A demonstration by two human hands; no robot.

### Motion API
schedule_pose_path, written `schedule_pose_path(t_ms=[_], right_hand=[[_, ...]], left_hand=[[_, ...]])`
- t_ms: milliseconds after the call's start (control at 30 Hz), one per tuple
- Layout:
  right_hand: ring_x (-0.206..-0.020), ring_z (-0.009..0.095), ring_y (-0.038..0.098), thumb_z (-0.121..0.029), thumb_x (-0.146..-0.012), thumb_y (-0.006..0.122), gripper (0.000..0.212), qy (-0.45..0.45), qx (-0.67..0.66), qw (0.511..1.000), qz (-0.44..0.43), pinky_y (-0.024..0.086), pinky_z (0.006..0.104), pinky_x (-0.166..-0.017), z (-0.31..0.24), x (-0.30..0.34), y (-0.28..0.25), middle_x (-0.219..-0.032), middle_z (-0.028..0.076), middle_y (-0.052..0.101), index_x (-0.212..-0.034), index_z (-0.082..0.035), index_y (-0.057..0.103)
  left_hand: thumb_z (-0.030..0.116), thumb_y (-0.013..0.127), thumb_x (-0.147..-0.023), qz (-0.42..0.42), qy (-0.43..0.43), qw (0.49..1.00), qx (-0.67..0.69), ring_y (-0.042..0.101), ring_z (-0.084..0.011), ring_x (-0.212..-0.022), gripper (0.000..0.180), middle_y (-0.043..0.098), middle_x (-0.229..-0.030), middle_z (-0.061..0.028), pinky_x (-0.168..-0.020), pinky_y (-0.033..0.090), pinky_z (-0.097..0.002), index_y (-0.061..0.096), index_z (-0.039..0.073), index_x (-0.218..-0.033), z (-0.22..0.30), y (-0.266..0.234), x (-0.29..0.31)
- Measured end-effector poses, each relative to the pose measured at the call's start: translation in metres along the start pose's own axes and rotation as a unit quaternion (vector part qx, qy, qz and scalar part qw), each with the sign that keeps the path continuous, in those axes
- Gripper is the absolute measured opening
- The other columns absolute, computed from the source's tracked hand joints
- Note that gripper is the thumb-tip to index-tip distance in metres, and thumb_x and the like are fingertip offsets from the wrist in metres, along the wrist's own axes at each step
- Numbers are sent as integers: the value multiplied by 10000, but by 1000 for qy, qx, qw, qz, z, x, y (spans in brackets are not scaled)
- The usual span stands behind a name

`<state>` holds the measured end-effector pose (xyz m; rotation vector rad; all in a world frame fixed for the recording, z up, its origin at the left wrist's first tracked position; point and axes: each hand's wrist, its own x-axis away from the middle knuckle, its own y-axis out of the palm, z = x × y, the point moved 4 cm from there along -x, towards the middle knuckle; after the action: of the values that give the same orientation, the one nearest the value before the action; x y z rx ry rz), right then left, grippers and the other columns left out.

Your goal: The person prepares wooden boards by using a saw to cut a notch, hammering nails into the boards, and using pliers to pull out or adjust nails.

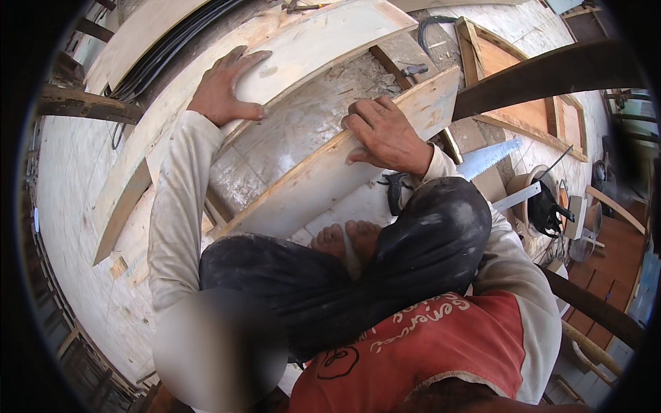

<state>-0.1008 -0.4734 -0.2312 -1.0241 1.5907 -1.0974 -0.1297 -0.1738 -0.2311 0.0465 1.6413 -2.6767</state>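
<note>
My left hand lies with spread fingers on a wide pale board, its thumb at the near edge. Closer to my knees, a second pale board stands on its edge, roughly alongside the first. My right hand grips its upper edge, fingers curled over the top and thumb against the near face. Between the two boards the dusty floor shows, with a hammer near the far end. A dark clamp-like tool sits beside my bare feet.
Right of my knee lie a handsaw blade and a bucket with tools. A dark curved timber crosses above an orange wood-framed panel. Black strips run along the far left boards; a coil of wire lies far off.
</note>
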Motion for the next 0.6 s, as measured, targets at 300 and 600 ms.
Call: schedule_pose_path(t_ms=[300, 600], right_hand=[[-1005, 242, 565, -390, -640, 826, 559, 16, -21, 1000, 12, 394, 400, -897, -4, -1, 4, -990, 51, 584, -1041, -89, 578], [-963, 239, 556, -335, -638, 827, 490, 7, -72, 996, 47, 396, 399, -900, -9, 2, 0, -956, 53, 553, -983, -92, 577]], left_hand=[[335, 848, -384, -17, -8, 1000, 7, 346, -422, -1426, 1120, 371, -1542, -246, -1183, 276, -496, 508, 297, -1450, 2, -5, 0], [376, 828, -342, -13, -11, 1000, 17, 356, -444, -1412, 1144, 374, -1528, -274, -1172, 291, -501, 531, 246, -1439, 7, -5, -1]])
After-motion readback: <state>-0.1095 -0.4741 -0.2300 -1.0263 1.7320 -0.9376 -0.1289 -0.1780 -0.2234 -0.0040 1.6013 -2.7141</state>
